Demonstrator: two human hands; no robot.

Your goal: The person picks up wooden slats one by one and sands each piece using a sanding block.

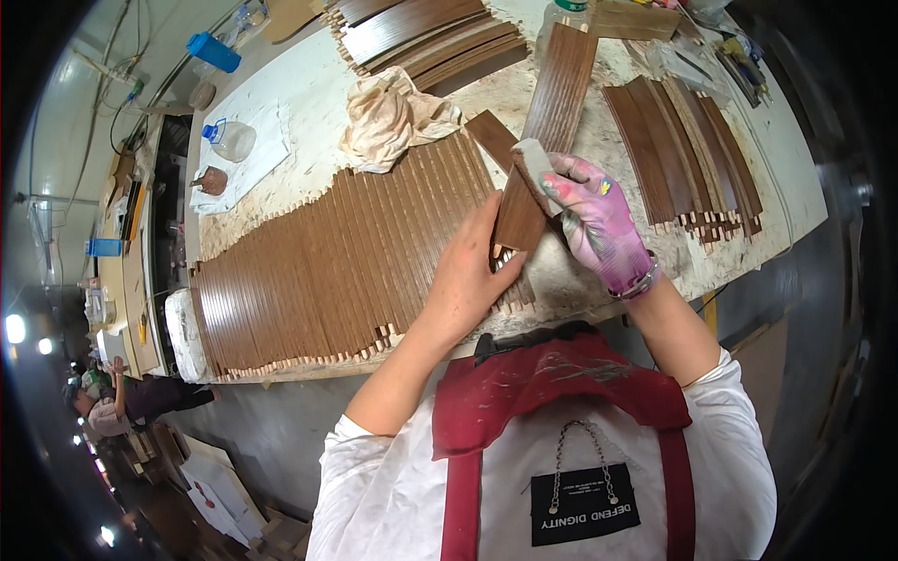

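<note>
A long brown wooden slat [561, 89] slants away from me over the table, with pale dowel tips showing at its near end. My bare left hand [465, 271] grips that near end, thumb on one side and fingers on the other. My right hand [599, 224], in a paint-stained pink and purple glove, is closed round a sponge block [535, 166], pale with a brown-stained face. The block touches the slat's right side. Beneath lies another dark slat [488, 133]. Left of my hands, a wide row of brown slats [318, 271] lies side by side.
A crumpled cream cloth [393, 117] sits behind the row. More slats are piled at the far side [440, 47] and at the right [683, 150]. A clear jug with a blue cap [231, 140] stands at the left. Another person [140, 402] is beyond the table's left end.
</note>
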